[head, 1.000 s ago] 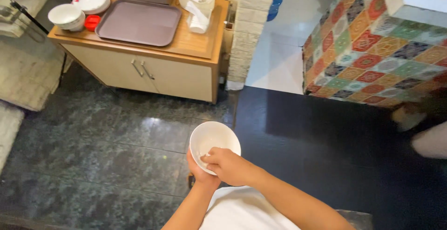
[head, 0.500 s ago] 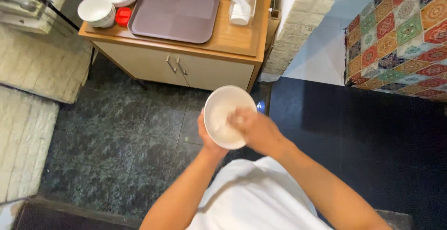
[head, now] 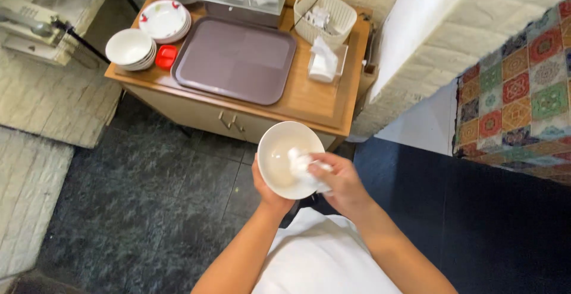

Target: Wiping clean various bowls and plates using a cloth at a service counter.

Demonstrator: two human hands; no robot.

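Two hands are engaged on one white bowl [head: 285,154]. The left hand [head: 267,190] cups the bowl from beneath, fingers closed around its underside and lower rim, holding it tilted towards the camera in front of the body. The right hand [head: 339,181] is closed on a crumpled white tissue [head: 303,166], which is pressed against the inside wall of the bowl near its right edge. The bowl is held in the air above the dark stone floor [head: 148,205], just short of a wooden cabinet [head: 309,100]. On the cabinet top lie a brown tray [head: 235,59], a stack of white bowls [head: 129,49], a stack of patterned plates [head: 163,20], a small red dish [head: 166,56], a tissue holder [head: 324,65] and a white basket [head: 327,14].
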